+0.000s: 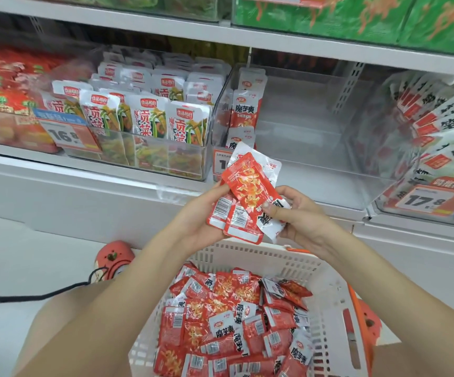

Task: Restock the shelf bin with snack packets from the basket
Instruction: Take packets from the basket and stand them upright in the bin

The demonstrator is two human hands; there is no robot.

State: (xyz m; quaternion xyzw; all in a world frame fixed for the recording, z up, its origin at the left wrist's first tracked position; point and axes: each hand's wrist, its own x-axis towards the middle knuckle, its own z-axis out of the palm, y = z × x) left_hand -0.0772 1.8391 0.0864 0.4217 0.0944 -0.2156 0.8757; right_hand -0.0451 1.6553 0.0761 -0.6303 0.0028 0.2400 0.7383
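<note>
Hands, left (206,210) and right (299,213), each grip clamped on a fanned bunch of red-and-white foil snack packets (247,197) above the white plastic basket (329,289), seemingly squaring them for the nearly empty clear shelf bin (310,148).

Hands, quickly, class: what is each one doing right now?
Left hand: holds a small stack of red snack packets.
Right hand: pinches the top packet of that stack.

white shelving (144,183) w/ price tags (425,200) | pale floor (29,257) | bright even light
</note>
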